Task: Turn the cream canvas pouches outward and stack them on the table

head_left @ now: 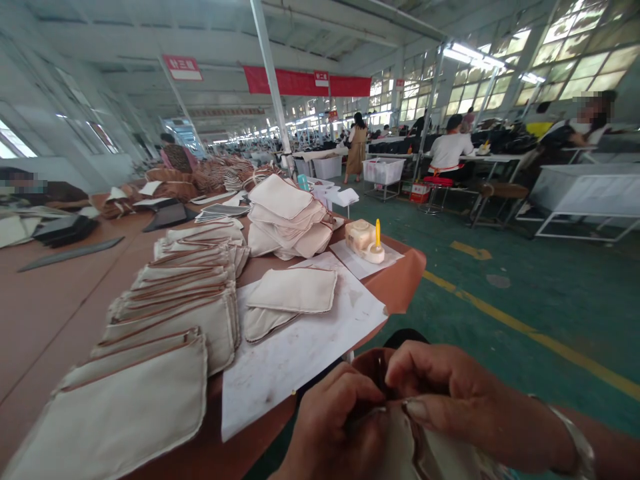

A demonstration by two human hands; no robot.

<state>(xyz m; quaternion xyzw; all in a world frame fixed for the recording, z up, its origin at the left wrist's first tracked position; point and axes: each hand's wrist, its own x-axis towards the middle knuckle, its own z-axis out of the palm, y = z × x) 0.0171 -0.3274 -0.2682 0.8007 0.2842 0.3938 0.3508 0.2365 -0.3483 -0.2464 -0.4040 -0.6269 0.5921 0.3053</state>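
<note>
At the bottom right, my left hand (pixel 335 427) and my right hand (pixel 460 400) pinch the edge of a cream fabric piece with brown trim (pixel 443 453). Brown material (pixel 370 363) shows just behind the fingers. The lower part of the piece runs out of the frame. To the left, a long row of cream pouches (pixel 175 300) leans on the brown table (pixel 90 280). Two cream pieces (pixel 293 291) lie on a stained white sheet (pixel 280 373) near my left hand.
A cream stack (pixel 287 217) stands behind the sheet. A glue container (pixel 365 240) with a yellow-handled brush (pixel 378 232) sits at the table's right corner. Dark pads (pixel 65 229) lie at left. Beyond the green floor (pixel 480 313) are seated people and white bins (pixel 383 171).
</note>
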